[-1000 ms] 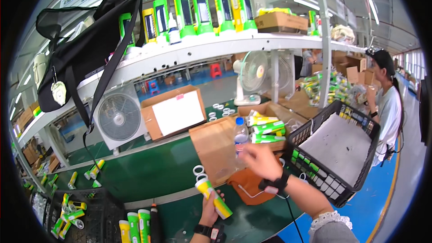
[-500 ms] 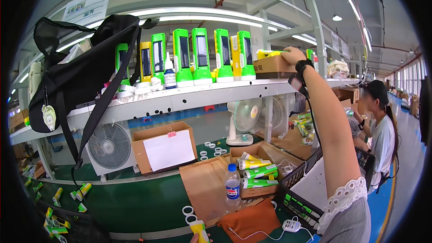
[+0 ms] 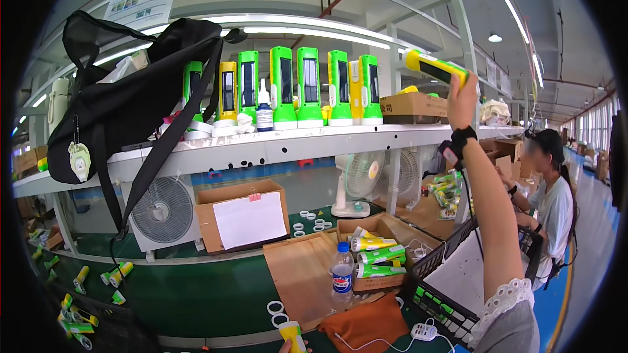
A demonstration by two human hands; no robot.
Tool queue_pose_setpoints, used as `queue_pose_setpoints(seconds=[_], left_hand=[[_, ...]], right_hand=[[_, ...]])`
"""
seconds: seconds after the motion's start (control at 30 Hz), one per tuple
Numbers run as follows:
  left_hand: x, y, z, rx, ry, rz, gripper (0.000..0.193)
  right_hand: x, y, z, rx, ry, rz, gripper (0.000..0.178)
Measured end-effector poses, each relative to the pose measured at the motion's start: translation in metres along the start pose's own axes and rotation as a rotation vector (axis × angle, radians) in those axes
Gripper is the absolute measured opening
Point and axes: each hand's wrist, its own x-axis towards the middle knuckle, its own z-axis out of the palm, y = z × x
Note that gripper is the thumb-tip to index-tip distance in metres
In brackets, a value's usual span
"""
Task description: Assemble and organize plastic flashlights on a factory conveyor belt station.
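My right hand (image 3: pixel 462 103) is raised above the shelf, closed round the end of a yellow flashlight (image 3: pixel 428 65) with a dark panel on its side and a green edge near my fingers. The flashlight is held nearly level, its other end pointing left. Below it on the shelf sits a small cardboard box (image 3: pixel 412 108) with yellow items at its top. At the lower edge, my left hand (image 3: pixel 286 347) shows only in part, its fingers round a yellow and white flashlight (image 3: pixel 293 336). White rings (image 3: pixel 279 319) lie on the bench just beyond that flashlight.
Several green and yellow flashlights (image 3: pixel 307 85) stand along the shelf beside a glue bottle (image 3: pixel 263 114) and a black bag (image 3: pixel 147 91). On the bench are a water bottle (image 3: pixel 341 271), a box of flashlights (image 3: pixel 379 281), an orange cloth (image 3: pixel 363 323) and a black crate (image 3: pixel 432 304). A co-worker (image 3: pixel 549 209) sits right.
My right hand has lifted the yellow flashlight up from the small box on the shelf. My left hand keeps its flashlight low, and the view has shifted slightly.
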Motion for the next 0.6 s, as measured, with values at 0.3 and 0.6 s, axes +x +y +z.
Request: queue_pose_setpoints(seconds=[0.3,0.6], left_hand=[[0.001,-0.005,-0.018,0.081,-0.013,0.018,0.038],[0.008,0.000,0.008,0.120,0.004,0.077,0.036]], right_hand=[[-0.150,-0.151,-0.151,0.917,-0.332,1.160,0.026],[-0.253,-0.212,-0.291,0.974,-0.513,1.914,0.020]])
